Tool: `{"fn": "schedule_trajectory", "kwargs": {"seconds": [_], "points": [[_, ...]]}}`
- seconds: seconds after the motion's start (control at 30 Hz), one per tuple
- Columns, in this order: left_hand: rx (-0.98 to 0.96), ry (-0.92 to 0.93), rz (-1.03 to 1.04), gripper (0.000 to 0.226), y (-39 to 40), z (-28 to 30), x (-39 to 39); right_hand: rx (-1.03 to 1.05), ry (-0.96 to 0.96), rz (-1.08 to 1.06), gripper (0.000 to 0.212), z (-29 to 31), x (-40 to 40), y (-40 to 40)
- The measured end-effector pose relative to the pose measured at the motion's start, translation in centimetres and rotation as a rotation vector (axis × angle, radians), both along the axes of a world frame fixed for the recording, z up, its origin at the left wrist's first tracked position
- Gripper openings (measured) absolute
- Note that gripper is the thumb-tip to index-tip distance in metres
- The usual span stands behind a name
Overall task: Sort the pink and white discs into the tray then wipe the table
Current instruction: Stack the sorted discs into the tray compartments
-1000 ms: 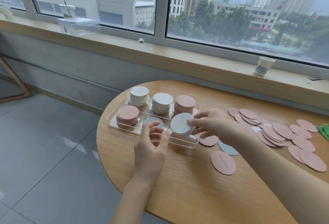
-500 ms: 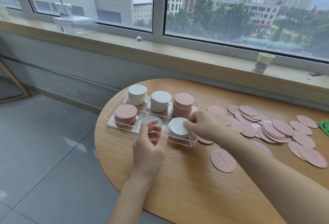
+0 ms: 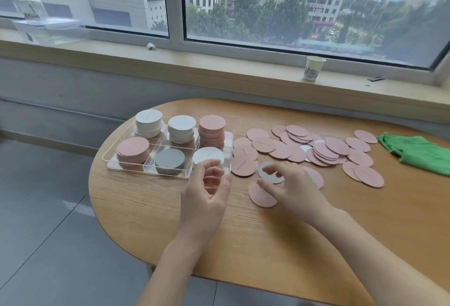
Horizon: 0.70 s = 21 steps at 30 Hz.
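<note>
A clear six-compartment tray (image 3: 110,163) sits at the table's left end. It holds stacks of white discs (image 3: 149,119) and pink discs (image 3: 211,125), plus a grey-faced stack (image 3: 169,161) in the front middle. Loose pink discs (image 3: 323,146) lie scattered to the tray's right. My left hand (image 3: 207,196) hovers with curled, empty fingers in front of the tray's right front corner. My right hand (image 3: 289,187) is spread over a white disc (image 3: 269,173) and a pink disc (image 3: 259,195) on the table, its fingertips touching them.
A green cloth (image 3: 416,151) lies at the table's right end. The oval wooden table (image 3: 243,245) stands against a windowsill bearing a paper cup (image 3: 314,67) and a clear box (image 3: 43,24) at far left. Grey floor lies below to the left.
My right hand has let go of the white stack in the tray's front right compartment and moved right onto loose discs. My left hand has drawn back from the tray.
</note>
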State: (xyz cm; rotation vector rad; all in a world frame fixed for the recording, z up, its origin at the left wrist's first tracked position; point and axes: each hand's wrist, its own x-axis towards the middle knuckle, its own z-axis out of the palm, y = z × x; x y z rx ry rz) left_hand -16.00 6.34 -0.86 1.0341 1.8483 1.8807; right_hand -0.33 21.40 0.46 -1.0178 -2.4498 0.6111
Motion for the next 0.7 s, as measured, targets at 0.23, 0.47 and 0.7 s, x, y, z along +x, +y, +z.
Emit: {"fn": "schedule_trajectory", "kwargs": {"seconds": [0.23,0.47,0.7], "points": [[-0.085,0.025,-0.079,0.025,0.2,-0.8,3.8,-0.079,-0.039,-0.032,0.059,-1.5,1.9,-1.1],[-0.175,0.04,-0.004,0.023,0.0,-1.2,4.1,-0.339,0.029,-0.056,0.075,-1.2,1.7,-0.9],[-0.202,0.031,-0.015,0.03,0.6,-1.3,3.6,-0.388,0.322,0.036,0.039,-2.4,2.7,-1.1]]}}
